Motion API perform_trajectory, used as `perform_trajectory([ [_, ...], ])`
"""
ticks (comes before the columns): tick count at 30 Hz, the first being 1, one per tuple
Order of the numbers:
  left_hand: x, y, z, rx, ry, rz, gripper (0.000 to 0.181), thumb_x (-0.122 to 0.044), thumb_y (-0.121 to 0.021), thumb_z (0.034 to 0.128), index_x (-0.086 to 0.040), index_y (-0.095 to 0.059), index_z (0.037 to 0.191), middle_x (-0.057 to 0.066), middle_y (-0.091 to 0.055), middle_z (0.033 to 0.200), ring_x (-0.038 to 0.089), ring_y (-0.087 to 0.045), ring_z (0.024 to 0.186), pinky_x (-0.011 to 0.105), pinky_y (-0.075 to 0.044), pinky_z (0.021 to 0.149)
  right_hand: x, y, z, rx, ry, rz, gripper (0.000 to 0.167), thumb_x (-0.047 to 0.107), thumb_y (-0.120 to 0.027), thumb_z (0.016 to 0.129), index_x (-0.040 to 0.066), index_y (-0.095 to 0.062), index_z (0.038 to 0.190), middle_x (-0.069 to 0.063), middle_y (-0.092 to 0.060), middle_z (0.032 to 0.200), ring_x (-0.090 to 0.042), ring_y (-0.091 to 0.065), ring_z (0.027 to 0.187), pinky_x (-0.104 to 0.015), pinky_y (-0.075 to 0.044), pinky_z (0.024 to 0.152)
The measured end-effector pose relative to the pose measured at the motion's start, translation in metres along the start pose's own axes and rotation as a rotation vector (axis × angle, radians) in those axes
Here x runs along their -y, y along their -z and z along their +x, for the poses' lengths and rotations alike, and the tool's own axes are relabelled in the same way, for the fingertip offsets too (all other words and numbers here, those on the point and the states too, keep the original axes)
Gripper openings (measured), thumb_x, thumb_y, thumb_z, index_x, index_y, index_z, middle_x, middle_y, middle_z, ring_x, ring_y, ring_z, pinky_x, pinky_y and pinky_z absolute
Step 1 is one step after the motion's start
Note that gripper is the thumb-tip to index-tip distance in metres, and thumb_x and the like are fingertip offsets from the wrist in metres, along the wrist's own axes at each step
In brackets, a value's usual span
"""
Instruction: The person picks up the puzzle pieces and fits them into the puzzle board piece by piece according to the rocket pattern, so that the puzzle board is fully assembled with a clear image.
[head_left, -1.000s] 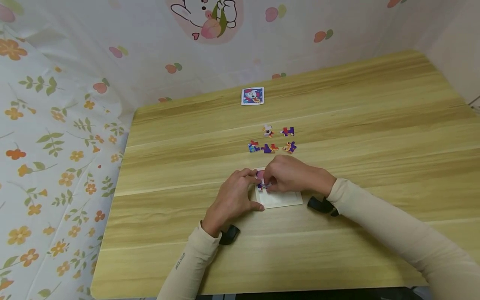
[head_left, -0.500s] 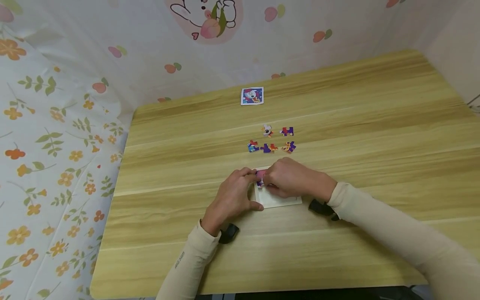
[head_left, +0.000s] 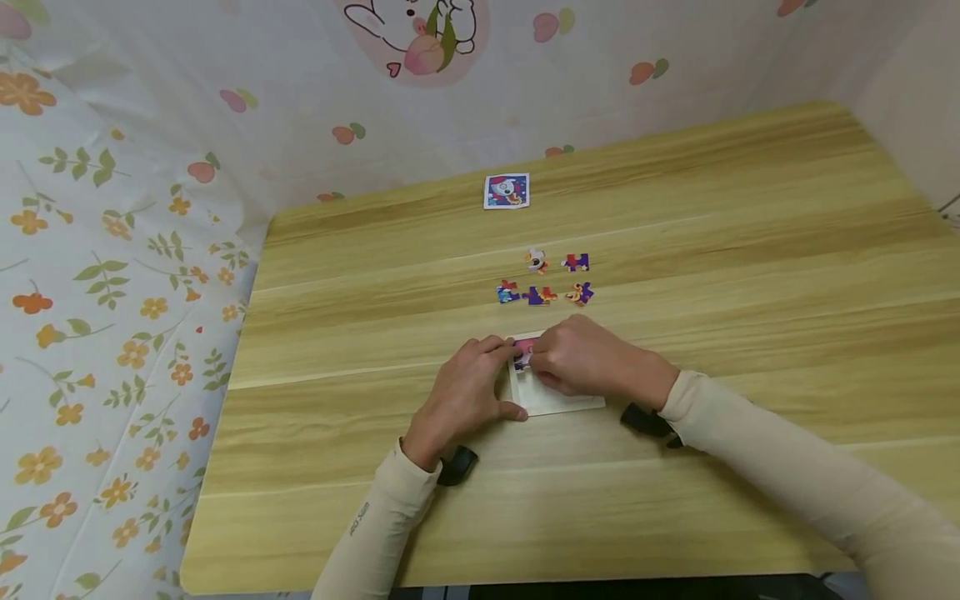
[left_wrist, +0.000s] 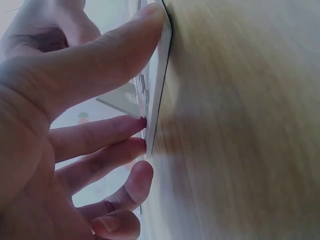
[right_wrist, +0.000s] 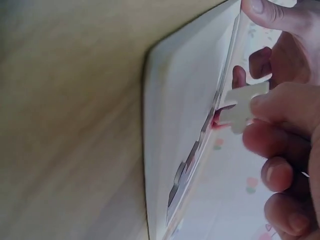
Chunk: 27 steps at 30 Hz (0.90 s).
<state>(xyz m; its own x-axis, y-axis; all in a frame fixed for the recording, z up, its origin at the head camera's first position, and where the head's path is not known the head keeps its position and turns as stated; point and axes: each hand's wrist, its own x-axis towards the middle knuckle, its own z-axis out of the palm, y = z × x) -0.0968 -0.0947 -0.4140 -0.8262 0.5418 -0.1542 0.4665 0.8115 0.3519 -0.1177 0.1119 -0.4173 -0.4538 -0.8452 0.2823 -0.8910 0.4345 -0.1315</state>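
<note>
A white puzzle tray (head_left: 558, 403) lies on the table, with pink and purple puzzle pieces (head_left: 522, 348) in its far left part. My left hand (head_left: 467, 385) rests against the tray's left side. In the left wrist view its thumb (left_wrist: 112, 60) presses the tray's edge, and two fairly straight fingertips touch farther along. Over the tray, my right hand (head_left: 585, 357) pinches a puzzle piece (right_wrist: 242, 106) between thumb and fingers. That piece's pale back faces the right wrist camera and it is tilted above the tray. The right hand hides part of the tray in the head view.
Beyond the tray lie several loose puzzle pieces, among them a white one (head_left: 536, 261), a red and purple one (head_left: 576, 262) and a blue and red one (head_left: 507, 292). A small picture card (head_left: 507, 192) lies near the back edge of the wooden table (head_left: 360, 333).
My right hand has shifted slightly to the right, uncovering a little more of the pieces in the tray. The left hand and the loose pieces stay where they were.
</note>
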Motion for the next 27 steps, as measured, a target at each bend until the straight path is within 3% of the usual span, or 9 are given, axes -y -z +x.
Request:
perform_trajectory([
  [3,0.0002,-0.0001,-0.0006,-0.007,-0.004,-0.001,0.087,-0.046,-0.094,0.0636,-0.010,-0.062,0.137,0.005,-0.063,0.136,0.026,-0.060,0.116,0.037,-0.051,0.099,0.0015,-0.0015,0.0010,0.005,0.004,-0.028,0.009,0.010,-0.076,0.083,0.011,-0.074,0.074,0.004,-0.069,0.067,-0.009,-0.060,0.057,-0.023,-0.047,0.051],
  [6,0.0005,-0.0002,-0.0010,-0.009,-0.010,-0.005,0.087,-0.045,-0.094,0.0637,-0.010,-0.062,0.136,0.006,-0.063,0.135,0.026,-0.060,0.115,0.037,-0.051,0.099,0.0036,-0.0025,0.0021,0.066,0.000,-0.041,0.012,0.011,-0.073,0.085,0.010,-0.074,0.073,0.003,-0.068,0.067,-0.010,-0.058,0.055,-0.026,-0.046,0.050],
  [12,0.0007,0.0002,-0.0007,-0.003,-0.012,-0.013,0.086,-0.045,-0.094,0.0642,-0.010,-0.062,0.137,0.006,-0.063,0.134,0.026,-0.060,0.116,0.037,-0.051,0.100,0.0052,-0.0031,0.0046,0.172,-0.098,0.017,0.011,0.014,-0.074,0.088,0.011,-0.077,0.077,0.001,-0.073,0.072,-0.012,-0.063,0.060,-0.030,-0.052,0.056],
  [19,0.0006,0.0011,0.0001,0.005,-0.012,-0.005,0.087,-0.046,-0.093,0.0648,-0.010,-0.062,0.137,0.006,-0.062,0.136,0.027,-0.059,0.118,0.037,-0.051,0.101,0.0020,-0.0008,0.0059,0.188,-0.200,0.110,0.003,0.014,-0.079,0.085,0.012,-0.080,0.083,0.002,-0.077,0.084,-0.011,-0.071,0.075,-0.031,-0.059,0.069],
  [22,0.0003,0.0013,0.0003,0.007,-0.016,0.002,0.087,-0.046,-0.093,0.0649,-0.009,-0.062,0.137,0.005,-0.062,0.136,0.027,-0.059,0.119,0.037,-0.050,0.102,0.0002,-0.0006,0.0060,0.181,-0.207,0.118,0.006,0.014,-0.080,0.085,0.011,-0.081,0.090,-0.001,-0.078,0.093,-0.013,-0.073,0.083,-0.032,-0.060,0.074],
  [27,0.0002,0.0008,-0.0002,0.017,-0.017,0.007,0.087,-0.046,-0.093,0.0658,-0.009,-0.061,0.138,0.006,-0.062,0.138,0.027,-0.059,0.120,0.037,-0.050,0.102,-0.0004,0.0006,0.0060,0.199,-0.185,0.088,0.008,0.015,-0.079,0.086,0.011,-0.081,0.092,-0.002,-0.075,0.093,-0.011,-0.066,0.074,-0.030,-0.058,0.069],
])
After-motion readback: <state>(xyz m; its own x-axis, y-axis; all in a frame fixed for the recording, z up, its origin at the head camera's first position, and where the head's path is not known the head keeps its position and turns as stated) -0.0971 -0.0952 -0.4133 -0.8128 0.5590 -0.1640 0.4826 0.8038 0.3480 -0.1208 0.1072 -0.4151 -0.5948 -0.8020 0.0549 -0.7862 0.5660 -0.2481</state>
